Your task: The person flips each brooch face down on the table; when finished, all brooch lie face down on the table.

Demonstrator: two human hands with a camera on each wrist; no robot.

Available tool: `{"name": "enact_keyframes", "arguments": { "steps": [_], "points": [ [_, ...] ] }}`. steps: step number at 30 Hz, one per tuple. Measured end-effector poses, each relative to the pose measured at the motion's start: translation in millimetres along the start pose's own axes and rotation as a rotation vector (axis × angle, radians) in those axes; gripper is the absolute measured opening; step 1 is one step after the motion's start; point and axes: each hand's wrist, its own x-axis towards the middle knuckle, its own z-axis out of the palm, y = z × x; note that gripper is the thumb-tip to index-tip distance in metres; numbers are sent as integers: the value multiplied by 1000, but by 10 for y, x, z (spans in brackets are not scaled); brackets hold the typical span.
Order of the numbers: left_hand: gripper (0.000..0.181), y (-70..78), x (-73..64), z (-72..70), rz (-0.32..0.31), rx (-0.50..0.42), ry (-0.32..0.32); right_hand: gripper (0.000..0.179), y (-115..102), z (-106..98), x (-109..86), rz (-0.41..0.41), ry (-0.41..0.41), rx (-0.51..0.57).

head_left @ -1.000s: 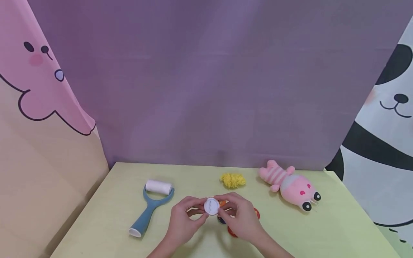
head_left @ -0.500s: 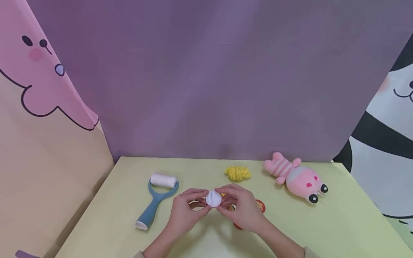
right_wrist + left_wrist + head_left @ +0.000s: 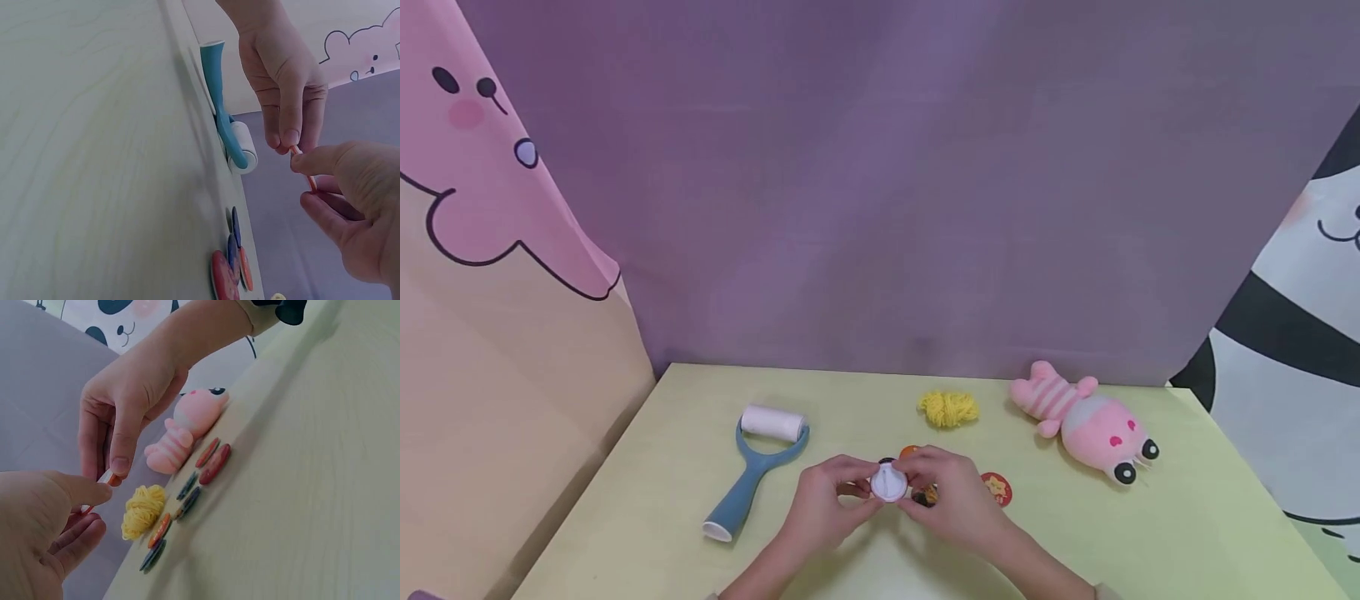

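Observation:
A round pin badge (image 3: pixel 889 484) is held above the table with its white back and pin facing the head camera. My left hand (image 3: pixel 827 507) pinches its left edge between thumb and fingers. On the opposite edge my right hand (image 3: pixel 957 505) pinches it the same way. Seen edge-on in the right wrist view, the badge (image 3: pixel 312 182) shows an orange-red rim. Several more badges lie on the table below and beyond my hands, among them a red badge (image 3: pixel 997 489) and an orange badge (image 3: pixel 910 452). My right hand partly hides this group in the head view.
A lint roller (image 3: pixel 756 473) with a blue handle lies on the left of the pale table (image 3: pixel 647 492). Behind my hands is a bundle of yellow yarn (image 3: pixel 949 409). A pink plush toy (image 3: pixel 1086 423) lies at the back right. A purple cloth (image 3: pixel 887 208) hangs behind.
Both hands keep hold of the badge, with its white back facing up throughout. The head view has shifted slightly, and more of the badges beyond my right hand now shows.

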Motion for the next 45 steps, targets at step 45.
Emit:
{"name": "enact_keyframes", "arguments": {
  "steps": [45],
  "points": [
    [26,-366,-246,-24,-179,106,-176,25,89,486,-43,219,-225,8]
  ]
}}
